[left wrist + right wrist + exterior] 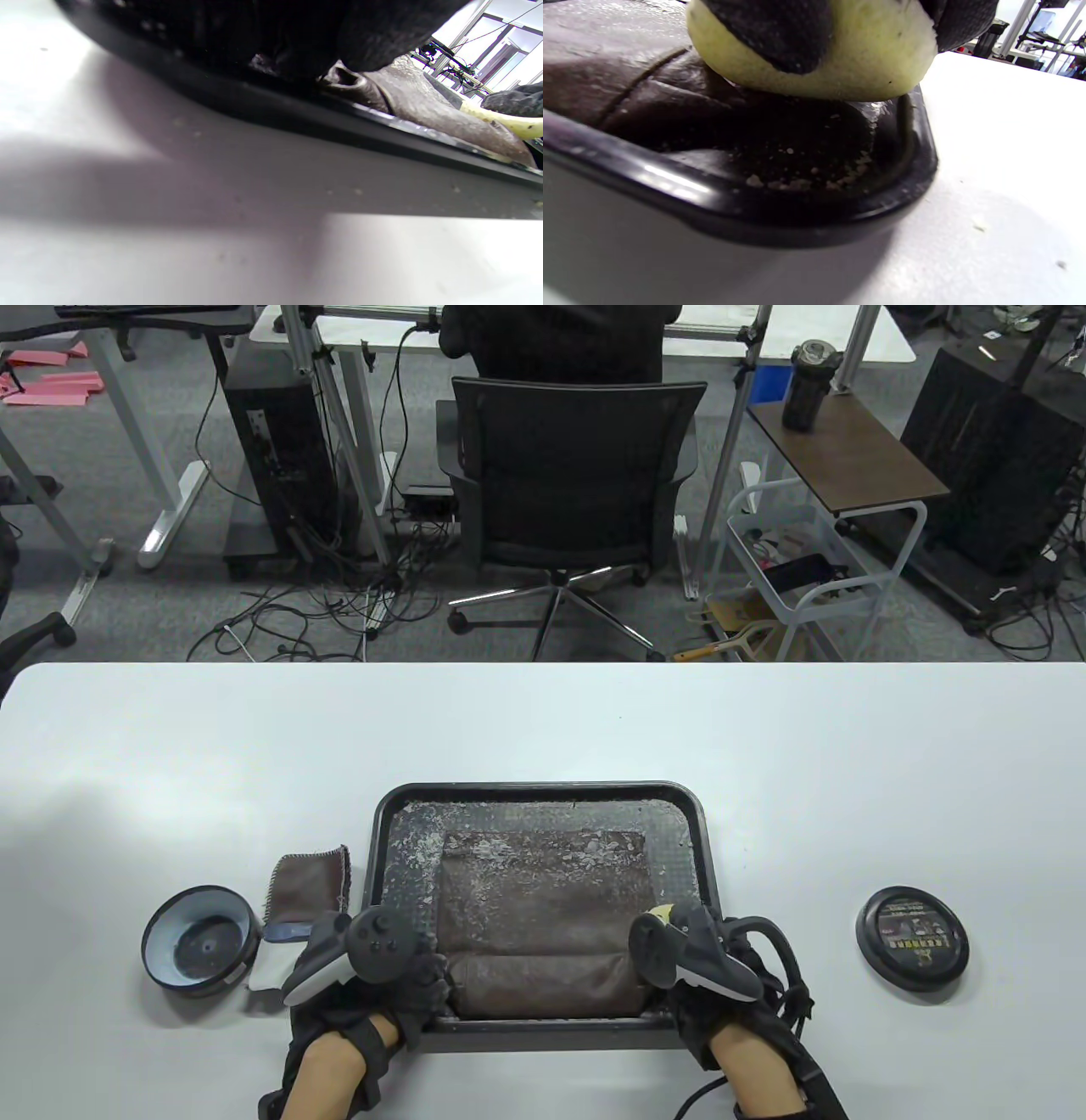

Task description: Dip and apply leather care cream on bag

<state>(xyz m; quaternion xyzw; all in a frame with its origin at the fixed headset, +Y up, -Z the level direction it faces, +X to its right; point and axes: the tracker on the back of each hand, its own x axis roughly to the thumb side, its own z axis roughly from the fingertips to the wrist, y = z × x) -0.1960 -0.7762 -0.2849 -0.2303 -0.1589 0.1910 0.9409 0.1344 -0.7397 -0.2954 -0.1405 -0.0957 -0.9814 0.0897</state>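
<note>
Pinching a yellow sponge (840, 63), right-hand fingers (780, 34) press it onto the bag (543, 933).

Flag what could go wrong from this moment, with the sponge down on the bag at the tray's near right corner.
1. The right hand grips the yellow sponge at the bag's near right edge, beside the tray rim; a stroke outward might smear cream on the rim or table.
2. Pale crumbs in that corner could get picked up and rubbed into the leather.
3. The left hand grips only the bag's near left corner, so the bag might shift.
</note>
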